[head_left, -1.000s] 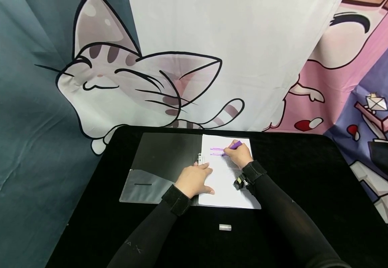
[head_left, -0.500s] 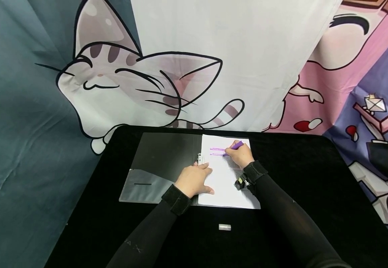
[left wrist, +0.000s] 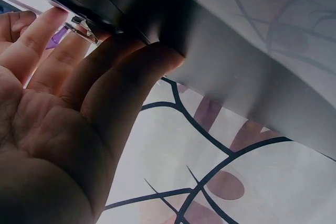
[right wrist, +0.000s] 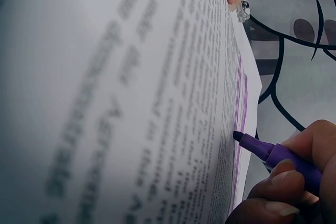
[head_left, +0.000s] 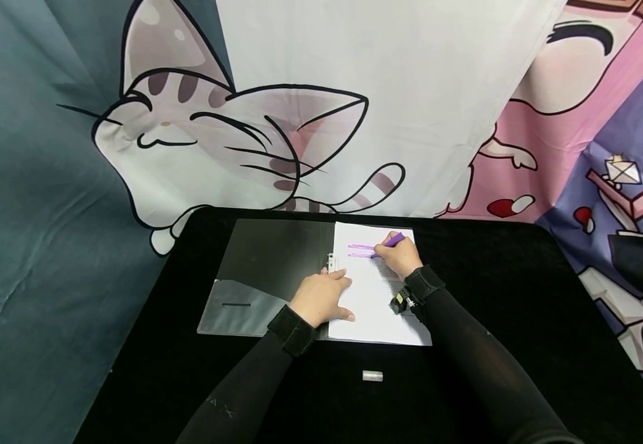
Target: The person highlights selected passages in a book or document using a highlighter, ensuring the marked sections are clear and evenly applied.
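In the head view, we are observing the left hand (head_left: 321, 297) lying spread over the printed sheet's (head_left: 376, 324) left edge and the right hand (head_left: 401, 257) pinching a purple marker (head_left: 394, 240) — were that left hand easing off, the page could be slipping and the purple lines (head_left: 359, 246) skewing. In the left wrist view, we are finding extended fingers (left wrist: 44, 38) near the metal clip (left wrist: 84, 31); in the right wrist view, the marker is slanting out beyond the pinch, its dark tip (right wrist: 238, 135) beside the lines.

Black table (head_left: 499, 271) under an open folder (head_left: 282, 246) and small pale cylinder (head_left: 373, 376).
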A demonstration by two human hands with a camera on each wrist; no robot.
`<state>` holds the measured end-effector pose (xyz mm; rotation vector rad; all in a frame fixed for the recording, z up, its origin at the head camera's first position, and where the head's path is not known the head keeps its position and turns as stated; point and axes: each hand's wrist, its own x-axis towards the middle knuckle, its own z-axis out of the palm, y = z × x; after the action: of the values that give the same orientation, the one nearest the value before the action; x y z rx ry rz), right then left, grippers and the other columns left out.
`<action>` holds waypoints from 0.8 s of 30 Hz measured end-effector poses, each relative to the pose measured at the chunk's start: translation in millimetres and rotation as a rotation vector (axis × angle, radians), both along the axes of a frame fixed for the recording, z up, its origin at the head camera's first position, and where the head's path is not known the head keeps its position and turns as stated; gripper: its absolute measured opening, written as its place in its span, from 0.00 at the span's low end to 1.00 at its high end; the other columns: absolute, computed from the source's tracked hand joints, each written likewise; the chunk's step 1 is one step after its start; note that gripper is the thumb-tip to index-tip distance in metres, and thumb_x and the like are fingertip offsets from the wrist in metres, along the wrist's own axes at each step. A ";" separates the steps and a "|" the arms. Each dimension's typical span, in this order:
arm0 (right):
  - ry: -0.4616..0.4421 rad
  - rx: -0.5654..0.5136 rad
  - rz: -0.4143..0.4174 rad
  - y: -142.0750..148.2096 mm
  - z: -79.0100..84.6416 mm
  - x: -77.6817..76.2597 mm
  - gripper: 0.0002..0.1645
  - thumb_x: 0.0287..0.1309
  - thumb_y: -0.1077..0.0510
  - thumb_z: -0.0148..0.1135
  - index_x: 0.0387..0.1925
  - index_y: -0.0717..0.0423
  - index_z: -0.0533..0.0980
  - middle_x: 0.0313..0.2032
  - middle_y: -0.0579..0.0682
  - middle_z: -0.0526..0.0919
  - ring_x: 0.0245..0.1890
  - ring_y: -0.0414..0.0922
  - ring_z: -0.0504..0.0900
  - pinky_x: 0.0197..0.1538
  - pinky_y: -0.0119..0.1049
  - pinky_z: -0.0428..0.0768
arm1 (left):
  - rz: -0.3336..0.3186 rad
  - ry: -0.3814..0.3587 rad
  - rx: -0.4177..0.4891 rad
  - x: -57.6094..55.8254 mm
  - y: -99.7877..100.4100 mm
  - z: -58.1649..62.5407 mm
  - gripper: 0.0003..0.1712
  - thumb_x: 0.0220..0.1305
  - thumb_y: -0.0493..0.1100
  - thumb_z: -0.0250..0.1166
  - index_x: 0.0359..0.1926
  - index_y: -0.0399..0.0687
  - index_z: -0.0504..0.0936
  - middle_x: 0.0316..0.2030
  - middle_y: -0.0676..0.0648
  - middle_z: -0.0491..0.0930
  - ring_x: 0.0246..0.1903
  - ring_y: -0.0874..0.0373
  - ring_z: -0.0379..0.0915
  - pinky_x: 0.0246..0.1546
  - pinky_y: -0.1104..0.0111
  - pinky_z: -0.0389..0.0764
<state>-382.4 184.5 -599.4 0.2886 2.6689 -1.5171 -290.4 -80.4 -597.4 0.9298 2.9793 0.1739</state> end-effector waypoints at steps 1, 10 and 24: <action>0.002 -0.005 0.005 -0.7 2.7 1.8 0.11 0.59 0.56 0.78 0.28 0.49 0.81 0.24 0.45 0.77 0.25 0.46 0.73 0.25 0.39 0.67 | 0.002 -0.004 0.006 0.5 0.0 1.0 0.57 0.50 0.83 0.80 0.76 0.63 0.85 0.80 0.51 0.79 0.72 0.39 0.84 0.63 0.45 0.92; 0.002 0.049 -0.010 0.6 1.8 -0.3 0.11 0.57 0.56 0.77 0.26 0.47 0.80 0.25 0.44 0.81 0.26 0.46 0.74 0.26 0.38 0.69 | 0.016 -0.054 0.038 15.8 -0.9 32.4 0.52 0.54 0.75 0.84 0.75 0.57 0.86 0.79 0.48 0.81 0.73 0.38 0.84 0.65 0.45 0.91; 0.065 0.059 0.005 -5.0 15.3 12.6 0.12 0.56 0.57 0.76 0.25 0.49 0.78 0.25 0.44 0.79 0.25 0.46 0.73 0.25 0.40 0.66 | 0.018 -0.057 0.001 24.8 0.8 52.4 0.51 0.56 0.75 0.83 0.75 0.57 0.86 0.78 0.48 0.82 0.72 0.39 0.85 0.64 0.45 0.91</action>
<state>-369.8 179.5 -584.0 0.2403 2.7652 -1.4737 -265.6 -79.5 -545.0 0.8827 2.9361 0.1984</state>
